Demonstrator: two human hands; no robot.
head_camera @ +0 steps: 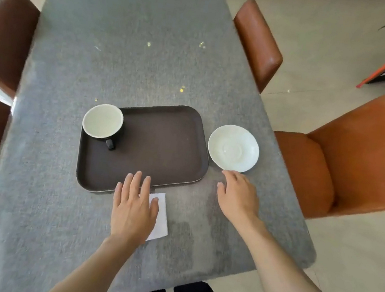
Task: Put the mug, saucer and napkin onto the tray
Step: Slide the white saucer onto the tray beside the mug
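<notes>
Nearest: left hand flat, fingers spread, palm down over the white folded paper napkin; gripping nothing; it hides most of the napkin, so whether it presses the paper or hovers just above, can't tell; fingertips reach the near rim of the tray; likely flat like that to pin or slide thin paper, since a pinch on a flat sheet is awkward.

Napkin lies on the grey cloth-covered desk, just in front of the tray's near edge, not on it yet.

Right hand open, loosely curled, empty; fingertips at or just short of the near rim of the round white ceramic saucer; reads as an approach to get under the rim, which a shallow dish needs.

Saucer sits on the desk just right of the dark brown rectangular plastic tray, apart from it by a narrow gap; still off the tray.

Black mug with white interior stands upright on the tray's far-left corner, handle towards the near side; looks empty; parked in the corner, it leaves the middle and right of the tray free for the other 2 items.

Judgement: 1 of 3 done; saucer and napkin pending, 1 hand on each suggests both go in parallel.

Far side: brown leather chairs around the desk; not involved.
</notes>
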